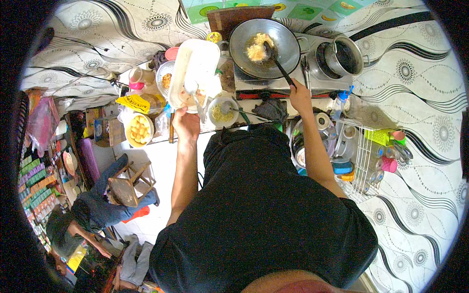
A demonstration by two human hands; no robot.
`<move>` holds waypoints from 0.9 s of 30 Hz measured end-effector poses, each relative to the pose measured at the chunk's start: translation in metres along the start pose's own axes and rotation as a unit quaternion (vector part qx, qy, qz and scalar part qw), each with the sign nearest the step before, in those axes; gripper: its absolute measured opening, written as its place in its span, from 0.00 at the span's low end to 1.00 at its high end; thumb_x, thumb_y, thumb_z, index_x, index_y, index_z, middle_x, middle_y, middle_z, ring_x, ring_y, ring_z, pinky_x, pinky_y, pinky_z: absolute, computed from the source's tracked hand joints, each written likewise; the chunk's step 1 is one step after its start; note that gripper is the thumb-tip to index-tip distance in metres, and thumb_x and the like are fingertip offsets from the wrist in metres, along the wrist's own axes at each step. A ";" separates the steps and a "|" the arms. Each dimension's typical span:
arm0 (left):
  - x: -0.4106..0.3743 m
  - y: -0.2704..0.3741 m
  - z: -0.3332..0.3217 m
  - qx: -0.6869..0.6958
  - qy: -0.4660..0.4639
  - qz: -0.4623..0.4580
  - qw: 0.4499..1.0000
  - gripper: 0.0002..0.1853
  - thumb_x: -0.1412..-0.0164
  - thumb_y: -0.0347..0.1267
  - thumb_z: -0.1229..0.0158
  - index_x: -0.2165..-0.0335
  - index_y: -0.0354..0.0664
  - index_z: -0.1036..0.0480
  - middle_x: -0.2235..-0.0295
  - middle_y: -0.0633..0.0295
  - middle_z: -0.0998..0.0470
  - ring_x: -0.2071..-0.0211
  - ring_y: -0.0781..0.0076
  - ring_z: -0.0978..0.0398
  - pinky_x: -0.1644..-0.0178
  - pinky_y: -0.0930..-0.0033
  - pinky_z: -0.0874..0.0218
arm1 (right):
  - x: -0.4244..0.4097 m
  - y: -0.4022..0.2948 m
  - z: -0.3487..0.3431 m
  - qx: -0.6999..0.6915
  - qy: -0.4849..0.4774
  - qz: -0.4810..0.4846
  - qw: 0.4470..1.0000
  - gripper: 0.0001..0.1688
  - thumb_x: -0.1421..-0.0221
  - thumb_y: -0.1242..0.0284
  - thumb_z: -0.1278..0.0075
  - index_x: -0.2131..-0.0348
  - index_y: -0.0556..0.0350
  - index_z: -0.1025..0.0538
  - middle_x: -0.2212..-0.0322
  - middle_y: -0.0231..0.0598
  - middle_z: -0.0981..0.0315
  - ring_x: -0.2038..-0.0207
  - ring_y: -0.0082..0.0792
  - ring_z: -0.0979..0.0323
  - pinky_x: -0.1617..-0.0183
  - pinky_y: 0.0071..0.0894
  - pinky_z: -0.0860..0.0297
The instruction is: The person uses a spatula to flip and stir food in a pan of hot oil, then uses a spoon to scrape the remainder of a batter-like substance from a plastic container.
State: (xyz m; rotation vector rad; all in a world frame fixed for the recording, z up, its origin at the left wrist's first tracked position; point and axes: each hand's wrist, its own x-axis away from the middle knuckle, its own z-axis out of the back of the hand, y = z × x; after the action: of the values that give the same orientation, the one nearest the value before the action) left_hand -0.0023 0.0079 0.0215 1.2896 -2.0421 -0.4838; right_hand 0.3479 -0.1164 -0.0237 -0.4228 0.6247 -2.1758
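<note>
My right hand (301,96) grips the handle of a dark spatula (283,69). Its blade rests against pale yellow frying food (259,47) lying in oil in a large wok (242,64) on the gas stove (253,85). With my left hand (186,123) I hold the near end of a white rectangular plastic tub (177,86). A metal spoon (199,104) leans inside it, over some wet, orange-flecked mixture at the near end. Just right of the tub stands a white bowl (210,116) of pale shredded food with a utensil in it.
Left of the tub are a white colander (159,76) with fried pieces, a bowl of yellow chunks (139,131) and a yellow packet (137,103). A saucepan (346,58) sits on the right burner. A dark cloth (270,110) lies before the stove. People sit at lower left near a wooden stool (126,188).
</note>
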 end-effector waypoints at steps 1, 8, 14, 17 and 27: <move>0.000 0.000 0.001 0.002 0.000 0.001 1.000 0.32 0.52 0.34 0.45 0.47 0.37 0.39 0.48 0.57 0.32 0.47 0.62 0.35 0.43 0.56 0.45 | 0.001 -0.005 0.003 -0.007 -0.005 -0.016 1.000 0.20 0.44 0.73 0.56 0.51 0.54 0.28 0.66 0.61 0.27 0.62 0.61 0.29 0.56 0.52 0.33; -0.001 0.000 0.003 0.015 0.010 -0.003 1.000 0.31 0.52 0.33 0.45 0.47 0.37 0.38 0.49 0.57 0.31 0.47 0.62 0.34 0.44 0.57 0.44 | 0.009 0.010 0.003 -0.036 -0.017 -0.005 0.999 0.19 0.43 0.70 0.54 0.52 0.53 0.27 0.66 0.58 0.26 0.62 0.59 0.28 0.56 0.50 0.33; -0.006 -0.001 0.006 -0.020 -0.007 0.016 1.000 0.37 0.54 0.37 0.44 0.44 0.42 0.42 0.46 0.58 0.35 0.44 0.57 0.37 0.41 0.44 0.46 | 0.011 0.014 0.003 -0.034 -0.036 -0.005 0.999 0.20 0.43 0.69 0.53 0.51 0.51 0.27 0.65 0.58 0.26 0.62 0.57 0.27 0.55 0.48 0.32; -0.009 -0.003 0.011 -0.021 -0.015 0.010 1.000 0.37 0.54 0.37 0.43 0.44 0.43 0.42 0.46 0.59 0.35 0.44 0.57 0.37 0.41 0.43 0.47 | 0.008 0.013 0.006 -0.041 -0.053 -0.016 0.998 0.20 0.44 0.69 0.53 0.51 0.51 0.27 0.65 0.59 0.26 0.61 0.56 0.27 0.55 0.47 0.32; -0.010 -0.002 0.005 0.010 -0.005 0.012 1.000 0.33 0.54 0.35 0.44 0.47 0.38 0.38 0.49 0.58 0.31 0.47 0.61 0.35 0.44 0.54 0.44 | 0.020 0.013 0.014 -0.028 0.020 -0.003 0.999 0.20 0.44 0.69 0.54 0.52 0.57 0.27 0.66 0.59 0.26 0.63 0.59 0.28 0.58 0.48 0.32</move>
State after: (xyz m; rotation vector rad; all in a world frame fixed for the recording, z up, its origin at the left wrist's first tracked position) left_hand -0.0017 0.0160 0.0136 1.2745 -2.0730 -0.4604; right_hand 0.3505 -0.1438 -0.0178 -0.4113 0.7099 -2.1807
